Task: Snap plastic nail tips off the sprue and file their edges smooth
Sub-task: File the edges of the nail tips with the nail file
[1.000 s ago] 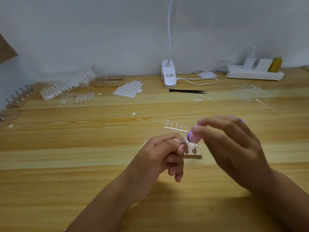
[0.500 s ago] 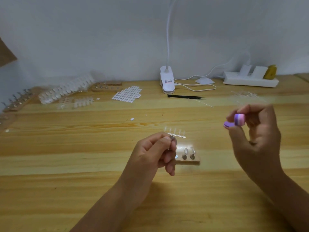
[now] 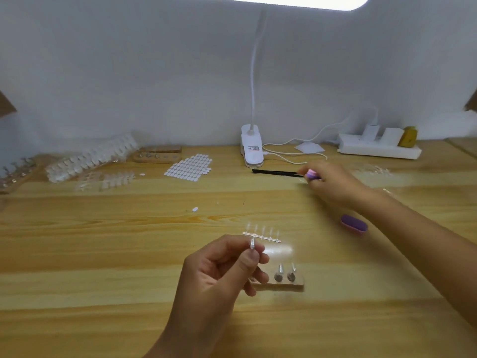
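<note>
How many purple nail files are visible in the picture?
2 purple files: one lies on the table at right; the right hand holds the other, farther back.

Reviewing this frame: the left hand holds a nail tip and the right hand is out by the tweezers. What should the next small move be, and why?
Probably close the right hand on the black tweezers: its fingertips sit at their right end, though it already holds a small pink-purple file. The left hand pinches the nail tip raised, ready.
</note>
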`<action>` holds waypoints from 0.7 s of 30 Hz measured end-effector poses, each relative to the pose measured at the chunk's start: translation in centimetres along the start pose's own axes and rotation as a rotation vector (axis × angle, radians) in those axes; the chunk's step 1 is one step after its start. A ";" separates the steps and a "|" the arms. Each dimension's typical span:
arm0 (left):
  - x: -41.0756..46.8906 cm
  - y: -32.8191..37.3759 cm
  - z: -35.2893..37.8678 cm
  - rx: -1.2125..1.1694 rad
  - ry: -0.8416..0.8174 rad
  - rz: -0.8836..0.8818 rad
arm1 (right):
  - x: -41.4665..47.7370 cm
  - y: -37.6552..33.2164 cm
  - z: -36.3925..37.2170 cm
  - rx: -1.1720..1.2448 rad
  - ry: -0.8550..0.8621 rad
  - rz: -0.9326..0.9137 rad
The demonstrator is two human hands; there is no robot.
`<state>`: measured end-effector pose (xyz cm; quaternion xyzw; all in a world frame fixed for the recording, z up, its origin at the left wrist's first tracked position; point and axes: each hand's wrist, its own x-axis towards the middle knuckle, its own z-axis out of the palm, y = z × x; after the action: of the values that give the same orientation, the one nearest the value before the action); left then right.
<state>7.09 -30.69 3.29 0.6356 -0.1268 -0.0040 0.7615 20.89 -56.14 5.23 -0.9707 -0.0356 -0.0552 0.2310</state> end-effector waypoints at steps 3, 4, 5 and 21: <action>0.0 -0.1 -0.1 0.040 0.063 0.029 | 2.5 -0.3 1.9 -0.236 -0.118 -0.043; 0.1 -0.2 -0.2 0.048 0.087 0.035 | 3.0 -0.3 2.4 -0.296 -0.117 -0.049; 0.1 -0.2 -0.2 0.057 0.099 0.036 | 3.2 -0.2 2.7 -0.347 -0.106 -0.059; -0.2 -0.2 -0.6 0.080 0.059 0.072 | -4.4 -5.4 1.3 0.225 -0.106 -0.254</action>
<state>7.04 -30.15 3.02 0.6605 -0.1272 0.0471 0.7385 16.15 -50.95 5.92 -0.9281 -0.1760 -0.0283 0.3270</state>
